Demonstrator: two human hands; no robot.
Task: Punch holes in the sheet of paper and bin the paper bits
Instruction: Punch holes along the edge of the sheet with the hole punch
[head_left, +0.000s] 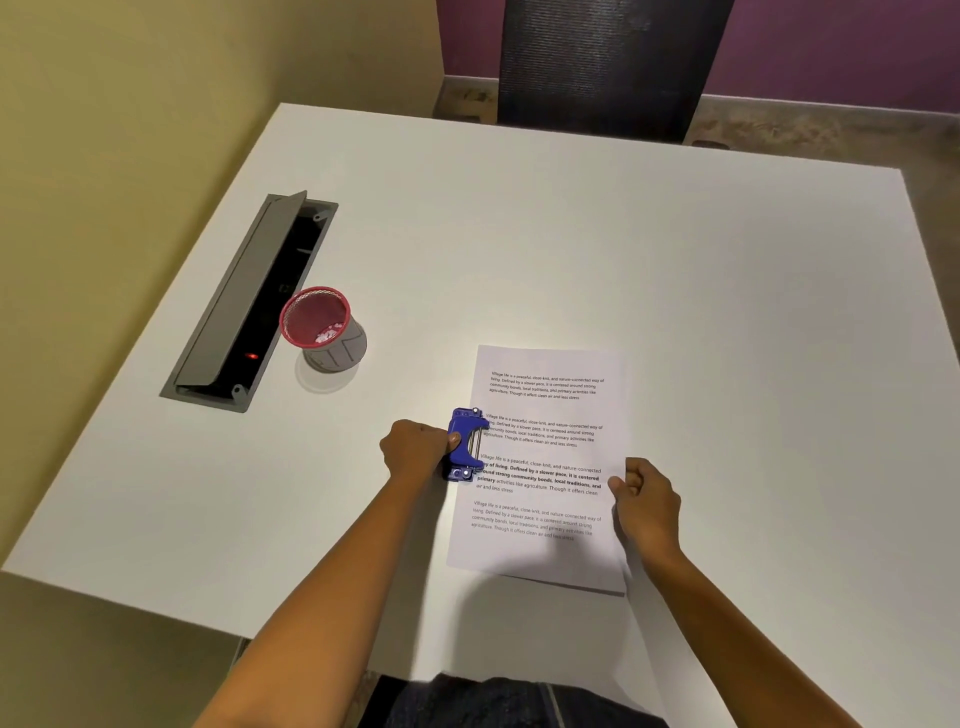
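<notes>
A printed sheet of paper (545, 415) lies on the white table (571, 249) in front of me. A blue hole punch (464, 441) sits over the sheet's left edge, about halfway down. My left hand (413, 449) grips the punch from the left, thumb on its top. My right hand (647, 499) pinches the sheet's right edge. A red mesh cup (317, 319) with white paper bits in its bottom stands to the upper left, well apart from both hands.
A grey cable tray (228, 312) with its lid raised is sunk into the table beside the cup. A dark chair back (608, 67) stands beyond the far edge. The near table edge runs just below my forearms.
</notes>
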